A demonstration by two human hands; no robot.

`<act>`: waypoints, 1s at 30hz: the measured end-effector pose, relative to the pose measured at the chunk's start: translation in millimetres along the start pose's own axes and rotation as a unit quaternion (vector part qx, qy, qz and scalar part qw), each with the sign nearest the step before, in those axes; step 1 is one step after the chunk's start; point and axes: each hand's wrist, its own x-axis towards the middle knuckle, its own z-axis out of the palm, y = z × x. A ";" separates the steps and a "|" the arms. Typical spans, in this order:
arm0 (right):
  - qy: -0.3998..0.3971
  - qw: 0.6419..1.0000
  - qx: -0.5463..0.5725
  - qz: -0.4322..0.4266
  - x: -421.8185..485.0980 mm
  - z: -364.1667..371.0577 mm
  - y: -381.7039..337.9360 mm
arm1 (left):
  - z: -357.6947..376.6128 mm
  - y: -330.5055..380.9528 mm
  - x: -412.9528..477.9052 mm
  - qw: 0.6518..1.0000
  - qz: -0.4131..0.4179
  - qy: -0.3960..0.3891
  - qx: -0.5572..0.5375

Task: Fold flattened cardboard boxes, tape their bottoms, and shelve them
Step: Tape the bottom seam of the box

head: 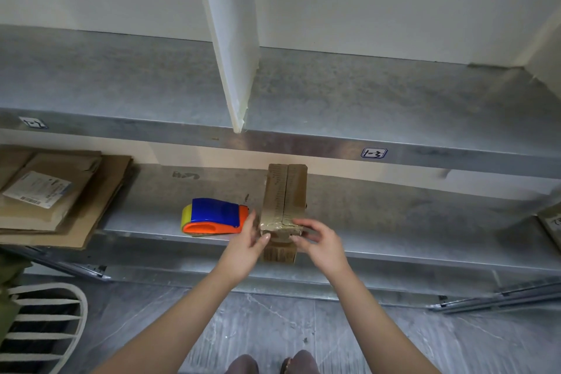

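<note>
A small brown cardboard box point(284, 191) lies on the lower metal shelf point(394, 222), its near end over the shelf's front edge. Clear tape runs along its top seam and wrinkles over the near end. My left hand point(247, 244) presses the box's near left corner with fingers and thumb. My right hand point(318, 237) holds the near right corner, fingers curled over the taped edge. A blue, orange and yellow tape dispenser point(214, 216) lies on the shelf just left of the box, close to my left hand.
A pile of flattened cardboard boxes point(60, 194) lies at the shelf's left end. The upper shelf point(364, 91) has a white divider point(233, 48) and a label point(374, 153) on its rim. A white slatted basket point(45, 322) stands on the floor at lower left.
</note>
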 end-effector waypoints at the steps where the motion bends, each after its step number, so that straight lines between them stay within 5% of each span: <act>1: -0.005 1.000 0.006 0.007 1.1 -2.9 -1.2 | -5.6 1.9 1.8 1.000 0.002 -0.003 0.020; 6: 0.017 1.000 -0.003 0.014 4.6 -4.6 -4.9 | -21.9 1.2 13.1 0.979 0.067 -0.009 0.191; 11: 0.072 0.993 -0.076 -0.053 1.7 7.2 4.0 | -5.7 4.0 17.8 0.917 0.125 0.018 0.379; 15: 0.035 0.997 -0.070 -0.029 2.3 -1.3 -3.3 | -8.5 4.6 18.5 0.930 0.115 0.019 0.348; 20: -0.081 0.996 -0.033 0.031 9.3 -26.9 -17.7 | -43.5 7.0 24.7 0.953 0.070 -0.150 0.253; 25: -0.006 0.997 -0.073 -0.022 8.2 -9.6 -16.6 | -21.7 11.9 36.5 0.951 0.101 -0.016 0.291; 30: 0.051 0.982 -0.180 -0.028 6.1 -4.1 -10.0 | 3.2 4.1 34.2 0.951 0.107 0.029 0.290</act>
